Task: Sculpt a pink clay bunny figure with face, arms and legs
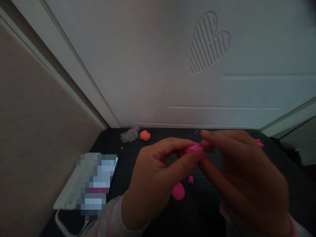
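Your left hand (158,176) pinched the pink lump (194,150), its long side running crosswise, between thumb and forefinger, while your right hand (247,174) met the lump's right end, its grip impossible to tell. Below the lump lay a pink oval piece (178,191); beyond it, dark tabletop (130,164) reached the white panel (158,65).

Pink lump (194,149) part-hidden by left hand (155,177) and right hand (254,177), phone screen (98,181) pixelated, right sleeve (296,227) cropped at bottom.
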Available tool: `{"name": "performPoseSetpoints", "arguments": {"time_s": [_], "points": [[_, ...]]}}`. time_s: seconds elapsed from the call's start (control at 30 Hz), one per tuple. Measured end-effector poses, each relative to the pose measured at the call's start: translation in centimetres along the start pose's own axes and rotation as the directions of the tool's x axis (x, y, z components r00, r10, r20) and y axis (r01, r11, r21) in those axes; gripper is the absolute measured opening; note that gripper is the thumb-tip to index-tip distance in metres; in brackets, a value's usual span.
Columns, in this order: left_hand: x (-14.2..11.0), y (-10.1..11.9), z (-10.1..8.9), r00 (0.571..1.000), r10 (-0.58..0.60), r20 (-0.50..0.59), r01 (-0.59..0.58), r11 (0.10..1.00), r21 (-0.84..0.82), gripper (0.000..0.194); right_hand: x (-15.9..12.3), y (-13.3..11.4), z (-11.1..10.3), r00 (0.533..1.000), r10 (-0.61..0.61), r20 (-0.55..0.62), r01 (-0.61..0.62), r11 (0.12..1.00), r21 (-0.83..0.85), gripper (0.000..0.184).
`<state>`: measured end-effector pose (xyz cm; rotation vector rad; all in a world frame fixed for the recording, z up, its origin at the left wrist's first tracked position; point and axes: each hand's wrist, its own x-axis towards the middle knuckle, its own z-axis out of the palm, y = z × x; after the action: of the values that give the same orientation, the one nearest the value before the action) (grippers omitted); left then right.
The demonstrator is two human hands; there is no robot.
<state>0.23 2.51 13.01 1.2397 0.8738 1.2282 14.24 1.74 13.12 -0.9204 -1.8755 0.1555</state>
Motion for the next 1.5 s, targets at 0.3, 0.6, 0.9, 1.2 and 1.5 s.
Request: {"name": "performPoseSetpoints", "arguments": {"time_s": [0.3,0.6,0.9,1.2,1.5], "points": [[0.0,0.2,-0.8,0.997,-0.034,0.074,0.039,0.997,-0.073,0.01,0.3,-0.1,-0.5,0.999,-0.03,0.029,0.03,0.999,-0.01,0.023],[0.3,-0.4,0.0,0.988,-0.005,0.157,0.085,0.858,-0.507,0.009,0.1,-0.2,0.5,0.924,0.369,0.102,-0.331,0.635,0.698,0.012],[-0.2,-0.6,0.6,0.996,-0.011,-0.086,-0.019,0.942,-0.335,0.01,0.2,-0.5,1.3,0.912,0.41,0.01,-0.314,0.683,0.659,0.012],[-0.7,0.9,0.1,0.999,0.043,0.019,-0.044,0.998,0.054,0.016,-0.2,-0.5,0.8,0.965,0.219,-0.145,-0.162,0.931,0.326,0.04],[0.6,1.5,-1.4,0.98,-0.088,0.18,0.038,0.964,0.264,0.011,0.1,0.0,-1.0,0.975,-0.049,0.215,0.064,0.996,-0.064,0.033]]}}
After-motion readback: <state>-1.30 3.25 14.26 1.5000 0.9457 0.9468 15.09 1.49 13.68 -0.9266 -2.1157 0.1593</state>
